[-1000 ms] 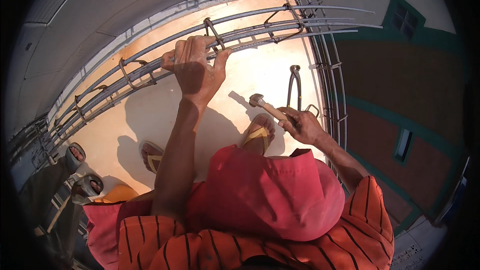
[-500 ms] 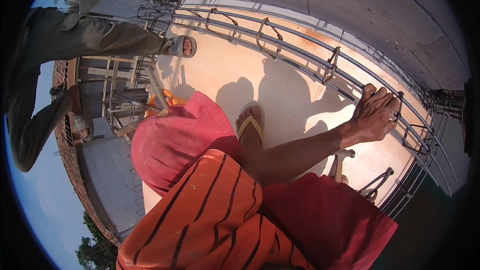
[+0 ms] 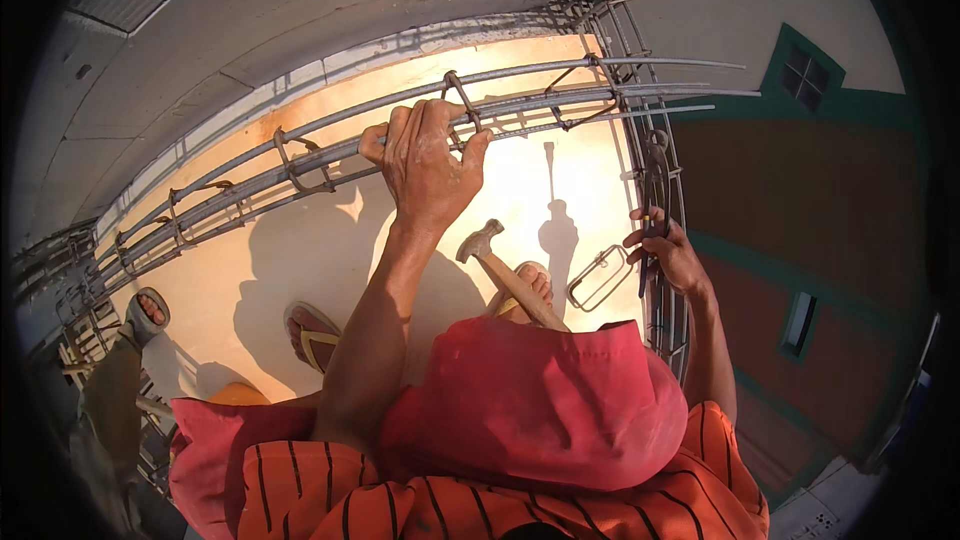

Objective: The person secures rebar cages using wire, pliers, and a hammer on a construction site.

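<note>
A long rebar cage (image 3: 330,157) of steel bars tied with square stirrups runs across the far side of a sunlit floor. My left hand (image 3: 425,162) is closed round its bars, thumb beside a stirrup (image 3: 462,100). Off to the right, my right hand (image 3: 672,255) grips a pair of long-handled pincers (image 3: 656,175), jaws pointing away from me. Some of its fingers are spread along the handles. Bent steel stirrups (image 3: 600,278) lie just left of that hand. Nearer my knee a hammer (image 3: 510,280) with a wooden handle leans head up, its lower end hidden by my red shorts.
Another rebar cage (image 3: 645,90) runs along the right edge, with a drop beyond it toward a brown and green wall (image 3: 800,180). A grey block wall (image 3: 300,20) rises behind the bars. At left stands another person's sandalled foot (image 3: 148,312).
My view has swung to the right. The right hand with the pincers has come into sight, and the hammer shows more fully. My left hand still holds the rebar cage.
</note>
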The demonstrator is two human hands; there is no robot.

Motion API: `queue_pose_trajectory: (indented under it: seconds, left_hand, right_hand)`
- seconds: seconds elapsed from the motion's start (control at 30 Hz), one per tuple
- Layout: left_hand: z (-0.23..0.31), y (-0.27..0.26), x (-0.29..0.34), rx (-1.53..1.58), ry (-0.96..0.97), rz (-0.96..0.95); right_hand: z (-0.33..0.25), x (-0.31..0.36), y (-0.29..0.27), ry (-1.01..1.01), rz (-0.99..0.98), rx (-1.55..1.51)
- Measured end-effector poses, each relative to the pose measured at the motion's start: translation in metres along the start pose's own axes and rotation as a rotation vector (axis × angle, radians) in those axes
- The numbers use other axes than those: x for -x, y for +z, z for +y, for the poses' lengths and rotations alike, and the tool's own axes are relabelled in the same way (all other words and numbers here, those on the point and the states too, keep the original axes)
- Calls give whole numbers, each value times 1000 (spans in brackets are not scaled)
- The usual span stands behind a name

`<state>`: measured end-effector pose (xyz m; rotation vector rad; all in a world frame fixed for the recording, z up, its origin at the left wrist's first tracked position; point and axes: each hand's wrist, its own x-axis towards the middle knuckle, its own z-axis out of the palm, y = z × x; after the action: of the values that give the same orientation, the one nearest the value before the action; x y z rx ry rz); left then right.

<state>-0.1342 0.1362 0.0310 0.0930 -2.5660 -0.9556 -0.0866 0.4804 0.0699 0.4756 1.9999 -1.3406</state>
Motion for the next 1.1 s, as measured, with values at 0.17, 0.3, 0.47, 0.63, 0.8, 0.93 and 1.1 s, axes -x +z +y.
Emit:
queue_pose_trajectory:
  seconds: [0.17,0.3,0.47,0.63,0.8,0.93,1.1]
  left_hand:
    - [2,-4,3,-20,44,17]
    - [-4,-9,7,-7,37,17]
    - [-7,-9,7,-18,49,36]
    - [-7,-6,6,10,1,-8]
    - [-6,-8,6,-13,-3,4]
    - [-6,-6,6,8,-6,-17]
    - [-6,-2,8,8,6,-14]
  right_hand:
    - [-97,48,-34,-181,234,838]
    - [-148,40,-27,-418,529,1386]
    - [-175,20,-25,-551,638,1781]
    - [-185,21,-21,-559,596,1849]
    - [-187,15,-14,-539,615,1955]
    - [-192,18,-11,-560,624,1973]
    - [-199,22,-16,-648,593,2038]
